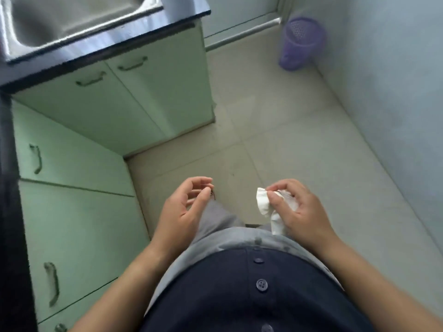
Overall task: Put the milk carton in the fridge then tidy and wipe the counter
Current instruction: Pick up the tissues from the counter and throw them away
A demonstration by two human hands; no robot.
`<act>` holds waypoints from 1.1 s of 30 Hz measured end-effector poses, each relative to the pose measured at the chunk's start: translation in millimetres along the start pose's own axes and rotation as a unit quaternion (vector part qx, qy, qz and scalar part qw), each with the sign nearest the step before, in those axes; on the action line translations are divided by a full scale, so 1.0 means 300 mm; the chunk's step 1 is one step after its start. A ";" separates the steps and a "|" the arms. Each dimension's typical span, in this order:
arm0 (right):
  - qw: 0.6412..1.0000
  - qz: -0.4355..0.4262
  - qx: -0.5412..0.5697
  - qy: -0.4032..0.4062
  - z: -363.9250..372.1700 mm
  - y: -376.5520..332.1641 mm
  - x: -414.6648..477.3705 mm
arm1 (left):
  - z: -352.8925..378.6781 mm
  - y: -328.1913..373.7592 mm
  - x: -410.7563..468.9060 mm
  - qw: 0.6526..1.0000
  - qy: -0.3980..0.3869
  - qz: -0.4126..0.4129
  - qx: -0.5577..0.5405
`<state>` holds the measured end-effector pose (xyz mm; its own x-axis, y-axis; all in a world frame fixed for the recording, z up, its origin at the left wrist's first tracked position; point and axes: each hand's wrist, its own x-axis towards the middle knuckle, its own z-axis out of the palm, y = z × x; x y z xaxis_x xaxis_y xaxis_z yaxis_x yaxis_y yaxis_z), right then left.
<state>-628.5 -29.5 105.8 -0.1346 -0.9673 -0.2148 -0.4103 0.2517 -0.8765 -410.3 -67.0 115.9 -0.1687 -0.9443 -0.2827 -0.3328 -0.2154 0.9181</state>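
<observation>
My right hand point(296, 207) holds a crumpled white paper tissue point(263, 203) pinched between thumb and fingers, in front of my waist over the floor. My left hand point(185, 203) hangs beside it, a short gap away, with fingers curled loosely apart and nothing in them. The dark counter point(100, 51) runs along the upper left, well away from both hands. No milk carton or fridge is in view.
A steel sink point(60, 22) is set in the counter at the top left. Pale green cabinet doors point(79, 212) with metal handles line the left side. A purple waste bin point(302, 41) stands in the far corner by the blue-grey wall. Beige floor tiles point(287, 140) lie ahead.
</observation>
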 end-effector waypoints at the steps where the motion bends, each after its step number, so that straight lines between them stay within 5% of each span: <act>1: 1.000 0.014 0.011 0.021 -0.028 0.019 0.003 | 0.034 0.017 0.037 1.000 -0.025 0.002 0.006; 9: 0.981 0.106 0.044 0.154 -0.260 0.164 0.201 | 0.303 0.145 0.459 0.984 -0.168 0.009 0.059; 17: 0.954 0.126 0.080 0.261 -0.617 0.151 0.669 | 0.550 0.438 0.989 0.970 -0.219 0.050 0.093; 33: 0.963 0.117 0.045 0.237 -1.197 0.269 1.327 | 1.007 0.776 1.715 0.963 -0.215 0.050 0.153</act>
<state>-1039.1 -383.5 104.3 -0.6193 -0.7568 -0.2092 -0.2423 0.4376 -0.8659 -854.7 -527.8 100.2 -0.5600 -0.7525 -0.3466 -0.5416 0.0160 0.8405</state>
